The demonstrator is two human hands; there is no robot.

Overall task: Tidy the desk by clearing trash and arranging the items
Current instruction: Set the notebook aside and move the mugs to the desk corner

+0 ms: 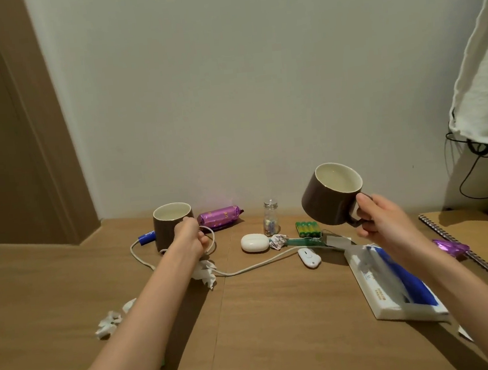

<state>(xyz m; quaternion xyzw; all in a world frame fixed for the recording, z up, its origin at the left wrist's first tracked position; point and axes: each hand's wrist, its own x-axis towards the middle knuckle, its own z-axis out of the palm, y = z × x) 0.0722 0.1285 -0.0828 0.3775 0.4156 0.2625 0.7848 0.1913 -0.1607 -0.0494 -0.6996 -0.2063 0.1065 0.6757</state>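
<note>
My right hand (pixel 381 219) holds a brown mug (pixel 329 197) by its handle, lifted and tilted above the desk. My left hand (pixel 189 234) grips the handle of a second brown mug (pixel 166 225) that stands on the wooden desk (pixel 264 317) near the wall. Crumpled white paper (pixel 205 273) lies under my left wrist, and more scraps (pixel 110 321) lie at the left. A small crumpled wrapper (pixel 278 241) sits mid-desk. A white cable (pixel 253 266) snakes across the desk from a blue plug (pixel 146 237).
Along the back lie a purple snack pack (pixel 219 217), a small glass jar (pixel 270 216), green batteries (pixel 308 228) and a white case (pixel 254 243). A white-and-blue box (pixel 395 283), a spiral notebook (pixel 480 239) and a purple wrapper (pixel 451 247) are at the right.
</note>
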